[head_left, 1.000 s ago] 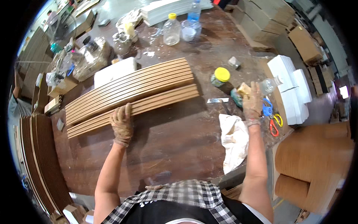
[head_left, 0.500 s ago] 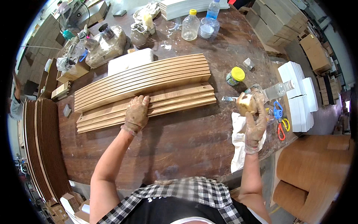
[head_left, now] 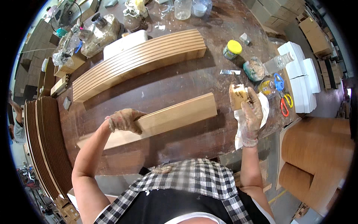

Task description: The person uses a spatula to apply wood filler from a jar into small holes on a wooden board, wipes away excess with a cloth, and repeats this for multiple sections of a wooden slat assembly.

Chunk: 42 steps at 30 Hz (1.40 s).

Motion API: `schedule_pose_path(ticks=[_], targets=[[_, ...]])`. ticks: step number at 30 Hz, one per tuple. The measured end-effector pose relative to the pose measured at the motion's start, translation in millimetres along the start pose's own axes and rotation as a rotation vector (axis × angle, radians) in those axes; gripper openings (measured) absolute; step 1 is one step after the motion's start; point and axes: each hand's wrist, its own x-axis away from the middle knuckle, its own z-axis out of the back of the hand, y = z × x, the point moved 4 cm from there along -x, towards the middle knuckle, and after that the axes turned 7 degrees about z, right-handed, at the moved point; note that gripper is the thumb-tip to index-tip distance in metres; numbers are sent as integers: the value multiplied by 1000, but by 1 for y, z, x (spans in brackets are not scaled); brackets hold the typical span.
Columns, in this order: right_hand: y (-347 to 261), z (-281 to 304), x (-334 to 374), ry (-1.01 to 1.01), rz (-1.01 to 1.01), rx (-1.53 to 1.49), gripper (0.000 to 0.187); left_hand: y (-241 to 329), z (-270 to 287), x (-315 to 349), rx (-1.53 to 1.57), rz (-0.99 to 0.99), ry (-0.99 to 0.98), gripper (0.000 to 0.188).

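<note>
My left hand [head_left: 126, 120], in a stained glove, is closed over a small bundle of narrow wooden boards [head_left: 179, 115]. A smooth pale face of the bundle shows toward me. Beyond it lies a row of grooved-looking stacked boards [head_left: 141, 56], apart from my hand. My right hand [head_left: 252, 117], also gloved, pinches a tan block-like pad with dark brown stains [head_left: 237, 98] between thumb and fingers. Under that hand lies a white cloth [head_left: 264, 106]. A small metal scraper blade [head_left: 230, 72] rests just beyond the pad.
At the right are a yellow-lidded jar [head_left: 232, 49], a clear bottle [head_left: 279, 62], colourful-handled scissors [head_left: 279, 84] and white foam boards [head_left: 296, 78]. A white block [head_left: 125, 44] and wrapped bundle [head_left: 100, 37] stand at the far left. Dark panels [head_left: 48, 145] are stacked beside the table.
My left hand has drawn the small board bundle toward me, away from the larger row, and the bundle is tipped over. My right hand has moved slightly, still holding the pad.
</note>
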Motion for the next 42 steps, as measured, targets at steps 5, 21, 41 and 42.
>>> schedule_pose_path(ticks=[5, 21, 41, 42], targets=[[26, 15, 12, -12, -158, 16, 51, -26, -37, -9, 126, 6, -38, 88], [56, -17, -26, -232, -72, 197, 50, -2, -94, 22, -384, 150, 685, 112], [53, -10, -21, -352, 78, 580, 36, -7, -96, 35, -296, 79, 752, 115], [49, -24, -28, -358, 181, 604, 34, -11, -98, 36, -292, 89, 755, 116]])
